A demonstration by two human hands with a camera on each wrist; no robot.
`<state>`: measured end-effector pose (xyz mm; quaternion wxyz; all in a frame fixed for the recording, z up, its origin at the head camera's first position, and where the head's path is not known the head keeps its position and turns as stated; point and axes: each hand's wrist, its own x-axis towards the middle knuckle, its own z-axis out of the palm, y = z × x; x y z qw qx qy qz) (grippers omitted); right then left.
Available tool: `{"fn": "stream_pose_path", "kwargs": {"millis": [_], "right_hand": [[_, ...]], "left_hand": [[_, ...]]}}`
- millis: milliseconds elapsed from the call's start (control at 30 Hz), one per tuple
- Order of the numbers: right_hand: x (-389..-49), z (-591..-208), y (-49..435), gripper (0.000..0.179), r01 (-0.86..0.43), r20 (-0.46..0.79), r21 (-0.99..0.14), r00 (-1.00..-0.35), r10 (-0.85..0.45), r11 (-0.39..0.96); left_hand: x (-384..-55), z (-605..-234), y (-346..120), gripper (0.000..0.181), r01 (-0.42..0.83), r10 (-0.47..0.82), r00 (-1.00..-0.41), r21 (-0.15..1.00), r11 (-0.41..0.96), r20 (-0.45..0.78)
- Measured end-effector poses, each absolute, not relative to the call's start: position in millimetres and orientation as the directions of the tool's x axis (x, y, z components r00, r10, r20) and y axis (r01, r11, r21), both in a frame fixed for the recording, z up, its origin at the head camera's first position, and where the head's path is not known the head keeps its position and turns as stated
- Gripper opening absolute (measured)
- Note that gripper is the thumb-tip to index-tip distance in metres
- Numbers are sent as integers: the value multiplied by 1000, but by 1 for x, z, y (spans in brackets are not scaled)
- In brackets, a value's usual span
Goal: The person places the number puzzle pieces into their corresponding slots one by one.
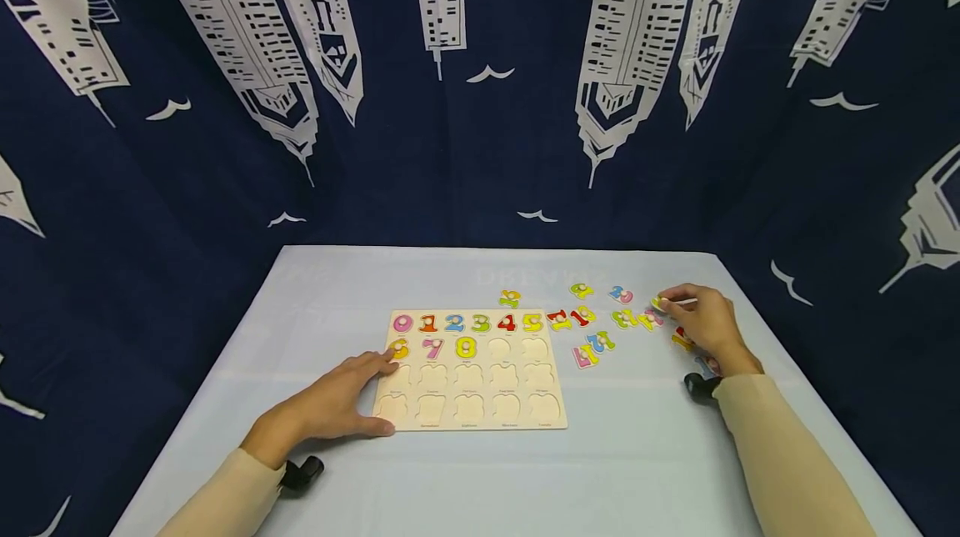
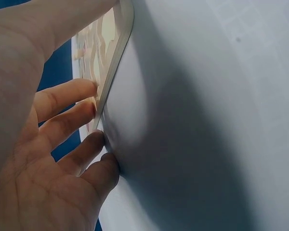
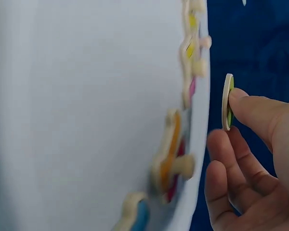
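Observation:
A pale wooden number board (image 1: 486,391) lies on the table, the digits 0 to 8 filling its upper recesses and bare recesses below. My left hand (image 1: 330,399) rests at its left edge, fingertips beside the yellow 6 (image 1: 400,348) and thumb at the near corner. In the left wrist view, the fingers (image 2: 67,122) touch the board's rim. Over the right of the table, my right hand (image 1: 711,327) pinches a green puzzle piece (image 3: 228,102) between thumb and fingers. Seen edge-on in the right wrist view, the piece is raised off the table; its number is hidden.
Several two-digit pieces with small knobs, such as a pink-and-yellow one (image 1: 586,356) and a blue-and-pink one (image 1: 620,294), lie scattered right of the board. One piece (image 1: 510,298) sits behind its far edge. A dark blue printed curtain (image 1: 450,162) hangs behind the white table (image 1: 480,487).

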<state>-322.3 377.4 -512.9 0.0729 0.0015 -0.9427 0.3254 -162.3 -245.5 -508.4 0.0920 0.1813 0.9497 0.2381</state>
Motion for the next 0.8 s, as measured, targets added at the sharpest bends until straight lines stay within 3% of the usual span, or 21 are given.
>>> {"fn": "stream_pose_path", "kwargs": {"millis": [800], "right_hand": [[-283, -496, 244, 15, -456, 276, -529, -890, -363, 716]], "left_hand": [[-162, -508, -246, 100, 306, 396, -914, 490, 816, -88]]}}
